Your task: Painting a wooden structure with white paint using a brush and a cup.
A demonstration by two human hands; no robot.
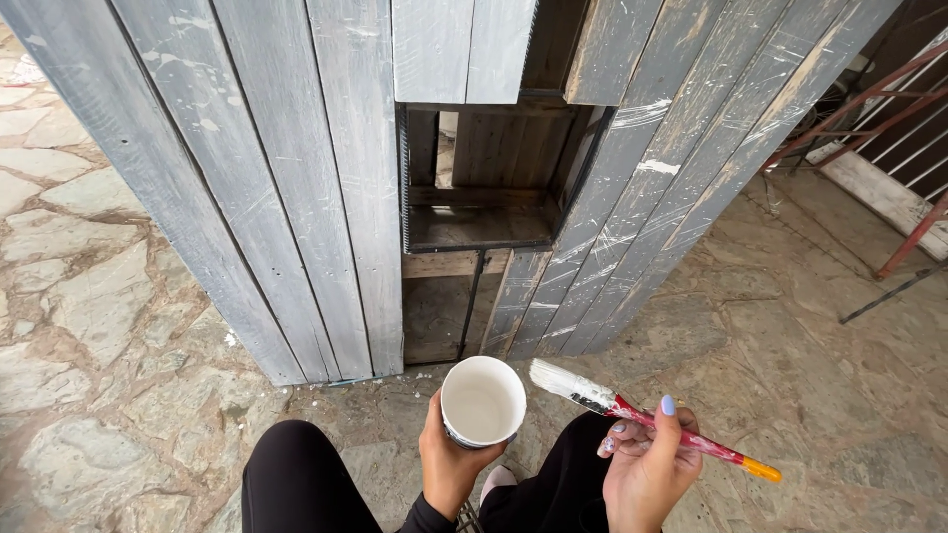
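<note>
White-tipped brush [632, 415], cup [482, 401] in closed hands [647, 469]

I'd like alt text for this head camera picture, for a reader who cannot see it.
A left hand holds a cup of white paint while the right hand holds a red-handled paintbrush, bristles white. Ahead stands a weathered grey plank wall with an open hatch, on stone paving.

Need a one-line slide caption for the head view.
Left hand holds a cup of white paint, right hand a white-tipped paintbrush, before weathered grey plank wall.
</note>
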